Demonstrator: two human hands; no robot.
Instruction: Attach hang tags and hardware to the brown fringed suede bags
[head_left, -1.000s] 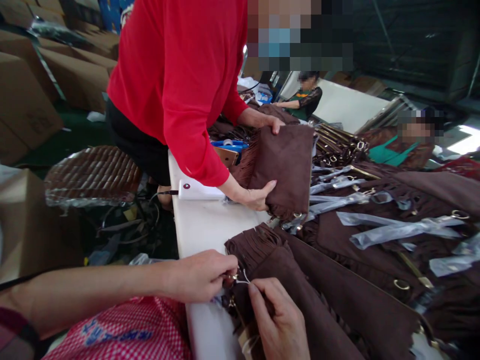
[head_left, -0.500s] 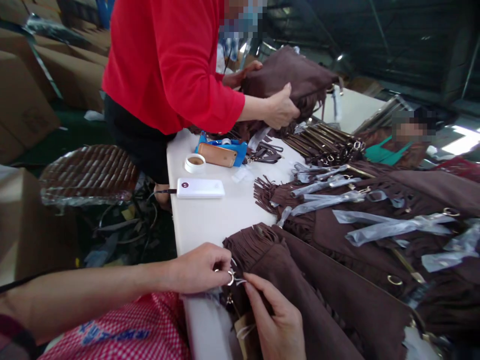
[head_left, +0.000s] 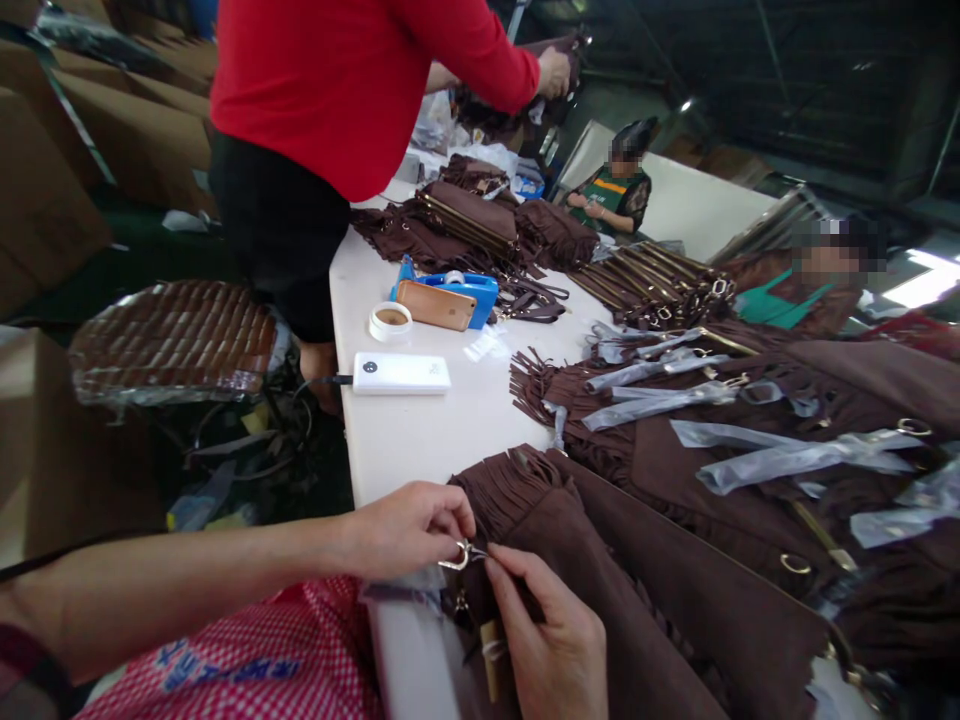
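Observation:
A brown fringed bag [head_left: 600, 560] lies at the near edge of the white table. Over its left corner, my left hand [head_left: 420, 530] is closed on a metal ring [head_left: 459, 556]. The thumb and forefinger of my right hand [head_left: 551, 620] pinch a thin pale string [head_left: 478, 553] right beside that ring. Below the ring hang a small metal clasp and a tan tag [head_left: 491, 655] with string looped round it. My fingers partly hide where string and ring meet.
More brown bags [head_left: 675, 460] with plastic-wrapped straps lie to the right. A white power bank [head_left: 401, 373], tape roll [head_left: 390, 320], orange phone [head_left: 435, 305] and blue tape dispenser [head_left: 484, 298] sit ahead. A person in red [head_left: 322, 90] stands beyond, near a stool [head_left: 176, 340].
The person in red has turned away and moved a brown bag farther back, uncovering more bags and another person. The ring in my left hand has tilted slightly; my hands have barely moved.

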